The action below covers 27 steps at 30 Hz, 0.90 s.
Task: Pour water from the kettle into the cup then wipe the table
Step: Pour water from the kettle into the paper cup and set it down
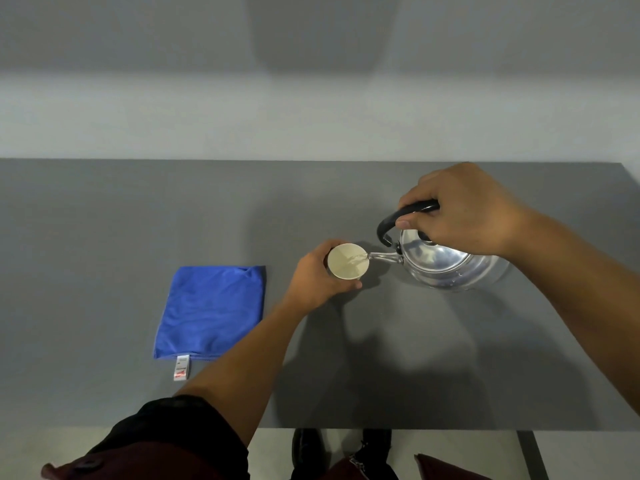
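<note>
A shiny metal kettle with a black handle hangs tilted to the left above the grey table. My right hand grips the handle from above. Water runs from the thin spout into a small pale cup that stands on the table just left of the spout. My left hand wraps around the cup's left and near side. A folded blue cloth with a white label lies flat on the table, to the left of the cup and apart from both hands.
The table's far edge meets a pale wall. Its right edge runs close to the kettle. Below the near edge I see the floor, dark shoes and a table leg.
</note>
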Each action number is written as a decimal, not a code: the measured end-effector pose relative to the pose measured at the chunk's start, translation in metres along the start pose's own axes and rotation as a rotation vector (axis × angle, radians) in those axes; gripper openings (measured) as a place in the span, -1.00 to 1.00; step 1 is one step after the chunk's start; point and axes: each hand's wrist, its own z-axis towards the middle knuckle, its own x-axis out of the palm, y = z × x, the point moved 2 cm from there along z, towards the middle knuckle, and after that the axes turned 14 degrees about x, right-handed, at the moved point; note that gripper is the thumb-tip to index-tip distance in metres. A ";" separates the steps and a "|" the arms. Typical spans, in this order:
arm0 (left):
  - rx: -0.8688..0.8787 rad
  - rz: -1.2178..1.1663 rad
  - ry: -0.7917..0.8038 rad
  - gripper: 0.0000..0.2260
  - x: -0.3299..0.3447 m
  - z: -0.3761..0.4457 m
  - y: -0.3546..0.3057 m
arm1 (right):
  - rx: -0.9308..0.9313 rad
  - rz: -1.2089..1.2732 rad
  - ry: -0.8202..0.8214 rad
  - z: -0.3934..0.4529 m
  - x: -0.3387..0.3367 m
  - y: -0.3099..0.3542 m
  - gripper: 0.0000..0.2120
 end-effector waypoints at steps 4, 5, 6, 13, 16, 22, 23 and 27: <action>-0.007 -0.003 0.003 -0.33 0.000 0.000 0.000 | -0.007 -0.025 0.005 0.001 -0.003 0.003 -0.89; -0.010 -0.003 0.004 -0.33 0.000 0.000 0.000 | -0.009 -0.030 0.007 0.000 -0.003 0.003 -0.89; -0.011 -0.003 0.004 -0.33 0.000 0.000 0.000 | -0.010 -0.032 0.008 0.000 -0.003 0.004 -0.88; -0.018 -0.007 0.000 -0.32 0.000 0.000 0.000 | 0.000 -0.034 0.020 0.001 -0.005 0.007 -0.89; -0.024 -0.005 -0.002 -0.33 0.000 0.000 0.000 | -0.003 -0.028 0.024 0.002 -0.006 0.008 -0.90; -0.022 -0.006 -0.006 -0.33 0.001 0.000 -0.001 | -0.008 -0.030 0.044 0.003 -0.008 0.011 -0.90; -0.023 -0.007 -0.006 -0.33 0.001 0.000 -0.001 | -0.008 -0.032 0.048 0.003 -0.008 0.012 -0.90; -0.028 -0.005 0.000 -0.35 -0.001 -0.001 -0.002 | -0.007 -0.026 0.062 0.003 -0.009 0.015 -0.91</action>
